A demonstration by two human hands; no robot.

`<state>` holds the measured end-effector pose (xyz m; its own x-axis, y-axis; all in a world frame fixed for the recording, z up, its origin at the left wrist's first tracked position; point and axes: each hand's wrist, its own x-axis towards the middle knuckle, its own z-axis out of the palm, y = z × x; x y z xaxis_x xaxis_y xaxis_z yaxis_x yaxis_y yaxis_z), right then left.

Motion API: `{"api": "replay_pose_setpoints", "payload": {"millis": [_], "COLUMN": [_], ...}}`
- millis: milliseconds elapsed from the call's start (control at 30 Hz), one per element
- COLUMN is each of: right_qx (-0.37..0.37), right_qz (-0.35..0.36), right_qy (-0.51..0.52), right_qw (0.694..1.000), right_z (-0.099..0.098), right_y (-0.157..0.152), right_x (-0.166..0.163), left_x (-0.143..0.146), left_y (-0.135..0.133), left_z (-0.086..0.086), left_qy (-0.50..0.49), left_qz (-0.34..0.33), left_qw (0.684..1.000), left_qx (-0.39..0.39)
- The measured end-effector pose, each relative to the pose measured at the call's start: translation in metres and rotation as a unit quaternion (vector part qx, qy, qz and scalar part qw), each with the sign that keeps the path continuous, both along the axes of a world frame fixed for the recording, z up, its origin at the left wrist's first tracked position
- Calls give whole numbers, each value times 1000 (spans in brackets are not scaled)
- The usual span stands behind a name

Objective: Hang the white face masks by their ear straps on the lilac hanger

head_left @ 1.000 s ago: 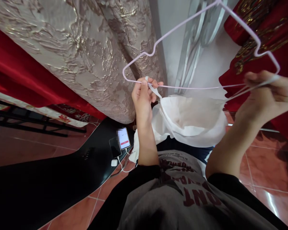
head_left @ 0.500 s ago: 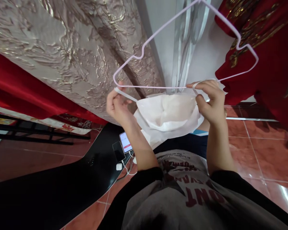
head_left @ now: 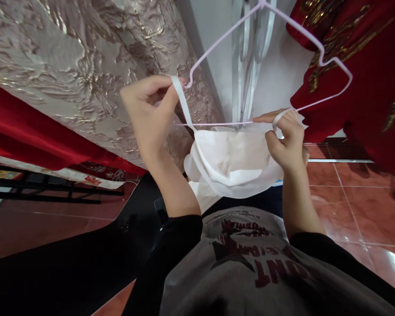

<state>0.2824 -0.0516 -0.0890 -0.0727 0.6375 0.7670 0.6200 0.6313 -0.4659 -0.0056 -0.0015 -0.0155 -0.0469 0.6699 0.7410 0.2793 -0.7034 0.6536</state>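
Observation:
A pale pink clothes hanger [head_left: 228, 33] hangs in front of me. Below its bottom bar is a white garment [head_left: 232, 151] with cup-like folds and thin straps; its exact kind is unclear. Pinched in my left hand [head_left: 151, 114] is the left strap [head_left: 183, 103], pulled up beside the notch in the hanger's left shoulder. My right hand [head_left: 288, 136] is closed at the hanger's bottom bar, its index finger along the bar. The right strap [head_left: 279, 115] loops over the fingers of that hand. The garment's lower part hangs above my lap.
Shiny beige textured fabric [head_left: 85, 79] hangs at the left, above red cloth [head_left: 46, 131]. Red fabric with gold trim [head_left: 358, 96] hangs at the right. A black bench-like surface [head_left: 69, 254] lies lower left, with a phone [head_left: 160, 210] partly hidden by my arm. Tiled floor [head_left: 375, 206] shows at right.
My left hand has risen from the hanger's lower left corner to its shoulder notch, drawing the left strap upward. My right hand has stayed almost in place. My left arm now covers the lit phone.

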Motion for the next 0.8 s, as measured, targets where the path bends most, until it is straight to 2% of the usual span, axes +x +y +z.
{"api": "replay_pose_setpoints", "payload": {"millis": [100, 167, 233, 300, 400, 433, 500, 667, 800], "right_qx": [11, 12, 9, 5, -10, -15, -28, -48, -28], "right_qz": [13, 25, 34, 43, 65, 69, 72, 59, -16], "right_qy": [5, 2, -4, -9, -10, -6, 7, 42, 112], "right_qw": [1000, 1000, 999, 999, 998, 997, 997, 996, 993], "right_z": [0, 0, 1, 1, 1, 2, 5, 23, 34], "right_y": [0, 0, 0, 0, -1, -1, -2, -7, -21], "right_x": [2, 5, 6, 7, 8, 8, 9, 16, 36], "left_x": [5, 5, 5, 9, 25, 32, 45, 56, 54], "left_y": [6, 10, 11, 7, -2, -5, -8, -8, -11], "left_z": [6, -1, -18, -41, -74, -82, -93, -91, -85], "left_qy": [21, -7, -71, -180, -356, -366, -343, -297, -273], "left_qz": [-48, -34, -7, 15, 38, 35, 29, 29, 57], "left_qw": [997, 997, 995, 981, 924, 918, 924, 947, 954], "left_qx": [-48, -65, -66, -75, -134, -151, -168, -115, -107]}}
